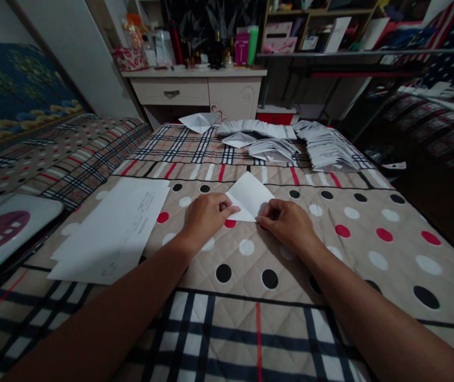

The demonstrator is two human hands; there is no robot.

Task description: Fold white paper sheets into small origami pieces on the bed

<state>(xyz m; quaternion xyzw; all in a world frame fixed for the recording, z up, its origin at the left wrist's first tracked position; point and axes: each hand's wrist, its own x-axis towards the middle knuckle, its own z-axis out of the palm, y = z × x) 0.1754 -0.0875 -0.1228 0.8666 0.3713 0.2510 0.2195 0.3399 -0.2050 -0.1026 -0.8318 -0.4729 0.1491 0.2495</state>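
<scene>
A folded sheet of white paper (250, 192) lies on the bed in front of me, one corner pointing away. My left hand (211, 213) pinches its left lower edge between thumb and fingers. At the opposite lower corner, my right hand (289, 222) has its thumb and curled fingers closed on the paper. To the left rests a stack of white sheets (110, 228), the top one bearing printed or written lines. Beyond the hands, several bundles of folded papers (271, 149) sit together near the far edge of the bed.
A patterned quilt (246, 265) covers the bed. At left lies a white and purple case or box (8, 228). Past the bed stand a white dresser (195, 87) crowded with bottles and a desk (354, 53) with shelves. Another bed (442, 127) is at right.
</scene>
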